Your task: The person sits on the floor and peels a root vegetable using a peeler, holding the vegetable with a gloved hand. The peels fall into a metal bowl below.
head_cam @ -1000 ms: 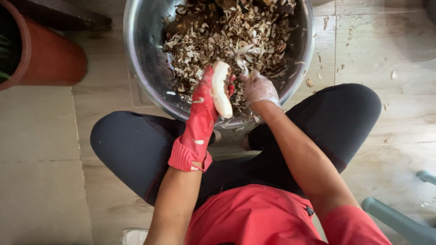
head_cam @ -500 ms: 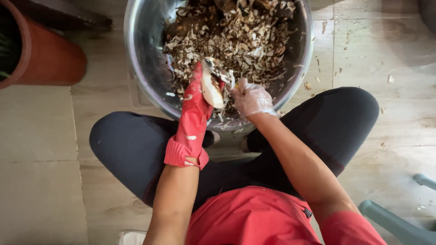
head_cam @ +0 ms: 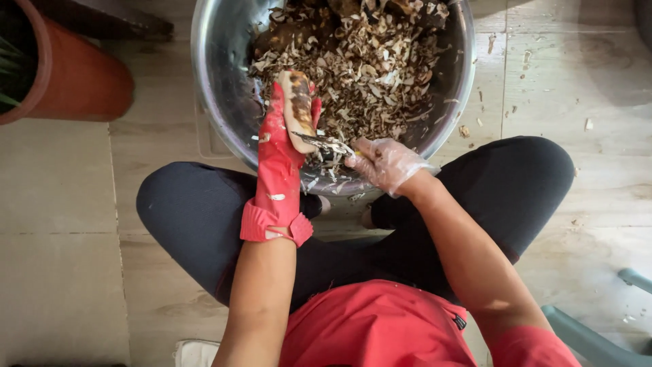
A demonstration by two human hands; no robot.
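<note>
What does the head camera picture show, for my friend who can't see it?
A seated person's left hand, in a red rubber glove, holds a pale root with brown patches over a big metal bowl of peelings. The right hand, in a thin clear glove, holds a small blade against it. An orange pot stands nearby.

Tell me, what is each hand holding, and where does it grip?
The left hand grips a pale, brown-patched root around its lower half. The right hand holds a peeling blade by its handle end.
</note>
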